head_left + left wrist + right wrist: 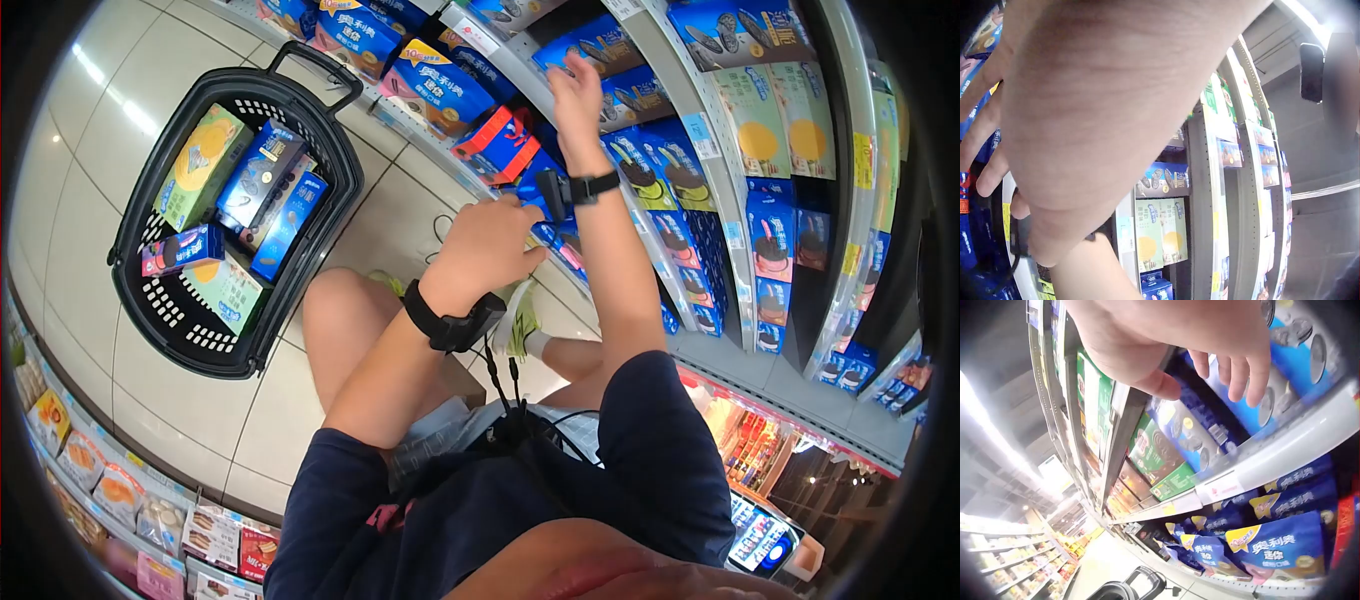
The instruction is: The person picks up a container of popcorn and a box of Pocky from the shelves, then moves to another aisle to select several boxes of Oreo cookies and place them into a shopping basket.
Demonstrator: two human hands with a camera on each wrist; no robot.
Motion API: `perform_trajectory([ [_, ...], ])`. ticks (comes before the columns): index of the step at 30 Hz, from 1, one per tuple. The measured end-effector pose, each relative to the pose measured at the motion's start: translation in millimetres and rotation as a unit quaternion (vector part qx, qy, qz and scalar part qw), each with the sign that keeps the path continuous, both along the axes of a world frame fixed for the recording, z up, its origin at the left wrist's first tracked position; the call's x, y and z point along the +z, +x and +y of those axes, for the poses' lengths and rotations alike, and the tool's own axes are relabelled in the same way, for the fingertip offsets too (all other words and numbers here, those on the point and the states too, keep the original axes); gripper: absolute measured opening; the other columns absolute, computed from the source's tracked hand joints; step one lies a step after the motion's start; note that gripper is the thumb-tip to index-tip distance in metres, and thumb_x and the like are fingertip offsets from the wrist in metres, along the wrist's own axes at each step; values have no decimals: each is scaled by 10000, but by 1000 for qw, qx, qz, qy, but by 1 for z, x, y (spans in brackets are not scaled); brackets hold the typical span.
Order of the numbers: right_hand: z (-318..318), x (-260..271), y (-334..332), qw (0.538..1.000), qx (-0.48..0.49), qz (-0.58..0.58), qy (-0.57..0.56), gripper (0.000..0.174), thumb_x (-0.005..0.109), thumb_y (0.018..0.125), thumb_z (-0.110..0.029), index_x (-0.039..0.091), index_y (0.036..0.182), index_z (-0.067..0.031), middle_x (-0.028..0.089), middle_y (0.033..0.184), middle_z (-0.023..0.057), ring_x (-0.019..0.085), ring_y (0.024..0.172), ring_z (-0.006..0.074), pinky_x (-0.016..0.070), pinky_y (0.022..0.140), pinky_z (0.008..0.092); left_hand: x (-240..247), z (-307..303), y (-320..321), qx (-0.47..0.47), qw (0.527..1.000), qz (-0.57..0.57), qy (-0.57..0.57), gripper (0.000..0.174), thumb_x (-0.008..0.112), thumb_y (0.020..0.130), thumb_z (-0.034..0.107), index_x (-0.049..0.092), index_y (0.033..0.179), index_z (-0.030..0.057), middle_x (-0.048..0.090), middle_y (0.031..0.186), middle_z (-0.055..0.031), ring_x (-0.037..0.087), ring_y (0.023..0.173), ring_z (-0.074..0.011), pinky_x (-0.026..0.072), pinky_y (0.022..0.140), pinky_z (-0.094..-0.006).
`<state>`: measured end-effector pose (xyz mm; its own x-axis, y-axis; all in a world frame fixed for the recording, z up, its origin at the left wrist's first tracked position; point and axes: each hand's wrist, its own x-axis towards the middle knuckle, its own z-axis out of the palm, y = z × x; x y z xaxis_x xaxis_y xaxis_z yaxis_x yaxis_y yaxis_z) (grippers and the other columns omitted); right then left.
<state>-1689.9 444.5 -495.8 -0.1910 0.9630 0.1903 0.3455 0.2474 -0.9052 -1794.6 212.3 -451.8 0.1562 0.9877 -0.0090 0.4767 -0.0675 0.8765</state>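
Note:
In the head view my left hand (485, 250) is beside the lower shelf, near a red-and-blue pack (498, 145), with no object visible in it. Its loosely bent fingers show at the left of the left wrist view, where the hand (1085, 112) fills much of the picture. My right hand (580, 110) reaches higher, fingers apart, in front of blue cookie boxes (635, 97). In the right wrist view that hand (1191, 344) has relaxed, separated fingers before the upper-shelf boxes (1182, 428); contact with them cannot be told.
A black basket (135, 290) holding several boxes stands on the tiled floor at left. Blue mini cookie bags (437, 88) line the lower shelf. Another shelf (150, 480) with packaged food runs along the lower left. A phone screen (762, 535) shows at lower right.

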Motion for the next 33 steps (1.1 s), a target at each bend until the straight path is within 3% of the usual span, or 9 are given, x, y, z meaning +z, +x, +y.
perform_trajectory([
  [7, -38, 18, 80, 980, -199, 16, -24, 565, 671, 856, -105, 401, 1341, 0, 567, 1200, 181, 611, 986, 193, 524, 765, 291, -1, -2, 4, -9, 1000, 2, 10, 405, 715, 772, 293, 654, 1109, 77, 642, 995, -189, 627, 938, -370, 496, 825, -445],
  [10, -32, -3, 99, 979, -191, -20, 72, 601, 673, 829, -122, 394, 1325, 71, 459, 1260, 225, 642, 937, 230, 471, 873, 347, -5, -3, 9, 14, 997, 1, 71, 363, 724, 751, 314, 665, 1026, 85, 636, 908, -141, 649, 875, -311, 522, 737, -431],
  [17, -44, -12, 119, 971, -232, -52, 28, 586, 697, 809, -145, 440, 1293, 62, 545, 1201, 202, 643, 948, 254, 481, 878, 353, -1, -7, -6, -9, 1000, -14, 11, 426, 709, 792, 288, 646, 1149, 66, 642, 1053, -206, 617, 977, -375, 493, 855, -427],
  [22, -41, -33, 255, 918, -391, 61, 4, 520, 688, 793, -87, 461, 1240, 51, 535, 1239, 185, 518, 1154, 244, 400, 984, 350, -1, -13, -16, 23, 999, -9, 44, 398, 713, 776, 306, 660, 1101, 83, 665, 999, -186, 633, 953, -360, 510, 825, -442],
  [24, -45, -27, 293, 862, -504, 53, -27, 664, 657, 776, -62, 344, 1358, -6, 502, 1275, 138, 565, 1019, 225, 493, 708, 327, 4, -14, -17, 17, 1000, -11, 21, 407, 718, 772, 300, 660, 1105, 74, 668, 999, -189, 629, 957, -372, 507, 836, -442],
  [25, -46, -23, 304, 860, -507, 54, -28, 664, 657, 776, -62, 344, 1358, -6, 502, 1275, 138, 565, 1019, 225, 493, 708, 327, 2, -14, -15, 13, 1000, -11, 19, 407, 718, 772, 300, 660, 1105, 74, 668, 999, -189, 629, 957, -372, 507, 836, -442],
  [27, -45, -20, 319, 870, -488, 38, 62, 672, 643, 753, -40, 340, 1351, 2, 468, 1287, 134, 528, 1060, 233, 476, 723, 354, -3, -12, -10, -3, 999, -22, 37, 415, 714, 779, 302, 657, 1112, 62, 665, 1036, -200, 626, 977, -374, 503, 849, -440],
  [30, -31, 3, 323, 913, -389, 101, 74, 672, 669, 700, -26, 382, 1303, 42, 514, 1208, 124, 496, 1103, 237, 369, 984, 346, -3, -10, -9, -16, 1000, -24, 1, 418, 705, 792, 291, 654, 1131, 53, 657, 1069, -214, 623, 1003, -375, 500, 859, -431],
  [33, -4, -3, 334, 891, -426, -5, 155, 636, 706, 665, -12, 486, 1262, 4, 563, 1202, 131, 533, 1101, 250, 408, 953, 347, -15, -6, -9, -28, 998, -43, 22, 428, 701, 803, 288, 648, 1154, 49, 654, 1084, -219, 624, 1017, -375, 497, 864, -419],
])
